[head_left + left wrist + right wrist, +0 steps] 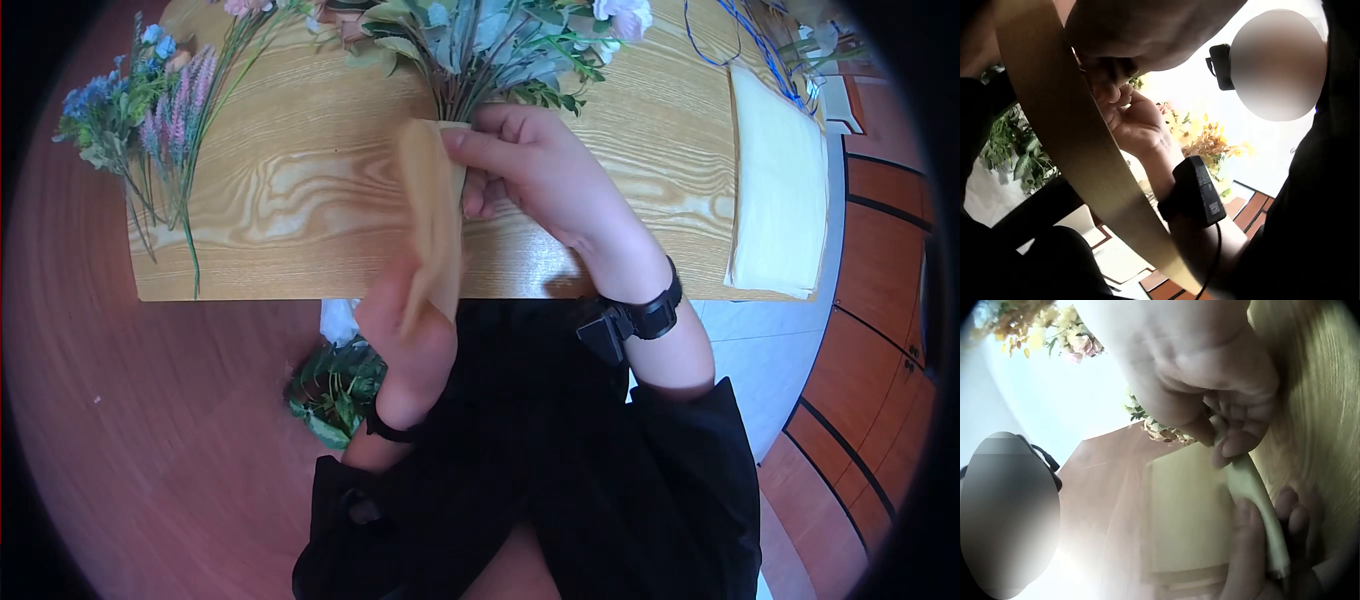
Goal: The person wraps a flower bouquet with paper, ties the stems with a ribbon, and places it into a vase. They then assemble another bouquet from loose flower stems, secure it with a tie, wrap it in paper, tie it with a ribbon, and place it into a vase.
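Note:
A bouquet of leafy stems and pale flowers [490, 60] lies on the table, its stems pointing toward the person. Tan wrapping paper [428, 190] goes around the lower stems, with a loose flap blurred by motion. My right hand [540, 165] pinches the wrapped stems near the paper's top edge, thumb in front. Lower down, at the table edge, my left hand [405, 325] holds the bottom of the paper. In the right wrist view, the paper flap [1188, 515] spreads beside the narrow rolled part, between both hands. The stem ends are hidden inside the paper.
Blue and pink flower stems [175, 110] lie at the table's left. A stack of pale paper sheets [780, 190] rests at the right, below a blue cord [765, 45]. Green foliage [340, 390] sits below the table's front edge. Wooden cabinets [880, 280] stand at far right.

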Available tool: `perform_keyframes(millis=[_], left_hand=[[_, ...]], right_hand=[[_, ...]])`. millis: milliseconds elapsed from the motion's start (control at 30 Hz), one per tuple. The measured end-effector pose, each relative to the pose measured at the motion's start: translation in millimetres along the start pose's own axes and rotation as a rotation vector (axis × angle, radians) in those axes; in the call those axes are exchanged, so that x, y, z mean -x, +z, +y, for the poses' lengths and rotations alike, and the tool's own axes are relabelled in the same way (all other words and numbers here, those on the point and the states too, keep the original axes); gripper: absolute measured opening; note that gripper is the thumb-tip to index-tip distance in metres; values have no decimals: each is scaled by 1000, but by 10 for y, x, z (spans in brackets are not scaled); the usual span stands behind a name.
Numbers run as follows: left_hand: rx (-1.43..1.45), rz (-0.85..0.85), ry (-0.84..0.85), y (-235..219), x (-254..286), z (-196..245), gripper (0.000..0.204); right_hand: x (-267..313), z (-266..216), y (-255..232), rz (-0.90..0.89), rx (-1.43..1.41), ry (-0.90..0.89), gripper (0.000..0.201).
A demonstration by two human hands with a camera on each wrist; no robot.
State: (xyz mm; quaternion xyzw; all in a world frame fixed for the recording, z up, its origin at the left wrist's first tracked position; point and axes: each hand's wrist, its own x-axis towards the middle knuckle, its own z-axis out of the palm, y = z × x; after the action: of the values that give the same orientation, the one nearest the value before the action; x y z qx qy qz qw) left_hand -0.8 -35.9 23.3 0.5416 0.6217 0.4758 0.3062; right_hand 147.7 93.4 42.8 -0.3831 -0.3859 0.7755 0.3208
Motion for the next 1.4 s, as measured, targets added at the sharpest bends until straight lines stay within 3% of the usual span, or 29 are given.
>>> perform_keyframes(millis=[133,200,267,333,367,467,533,567,600,667,800,900,967,1000,1067,1133,1167,1200,1333,1400], left_hand=[[-166,-14,126,6,-7,-78,44],[-311,-13,213,13,-34,-26,24],[-268,29,273,48,-83,-74,29],[-227,77,330,56,-99,-85,34],[-260,57,349,51,-103,-68,39],[-331,12,329,52,-86,35,46],[-373,-25,302,62,-89,48,47],[-418,9,386,82,-115,22,47],[-464,47,470,94,-128,9,46],[-460,26,423,90,-107,50,46],[-468,-2,391,91,-100,96,47],[-439,-38,429,37,-75,58,43],[-436,-14,490,-13,-61,7,37],[-432,13,552,-33,-56,-25,33],[-378,35,553,-48,-43,-108,28],[-323,54,554,-54,3,-164,23],[-241,26,466,-64,53,-173,22],[-162,0,376,-73,88,-171,22],[-22,-67,297,-65,101,-89,32],[171,-246,132,-108,63,75,41]], right_hand=[[-11,7,18,53,150,-35,25],[20,18,27,54,110,-47,26],[96,-8,68,52,68,-57,27],[230,-97,154,281,91,-135,34],[305,-84,200,274,91,-133,34],[481,-55,289,413,226,-213,43],[520,-90,357,428,537,-272,33],[528,-100,374,430,695,-300,28],[512,-109,359,429,692,-300,28],[450,-126,304,515,647,-283,22],[382,-6,199,515,681,-283,26],[291,64,122,502,483,-333,27],[286,68,74,387,166,-148,28],[281,85,82,387,163,-147,28],[264,136,114,344,-111,-82,26],[232,176,148,363,-167,-89,25],[215,186,158,379,-219,-95,25],[202,190,167,378,-221,-93,25],[169,234,145,415,-49,-133,23],[157,250,127,411,41,-146,23]])
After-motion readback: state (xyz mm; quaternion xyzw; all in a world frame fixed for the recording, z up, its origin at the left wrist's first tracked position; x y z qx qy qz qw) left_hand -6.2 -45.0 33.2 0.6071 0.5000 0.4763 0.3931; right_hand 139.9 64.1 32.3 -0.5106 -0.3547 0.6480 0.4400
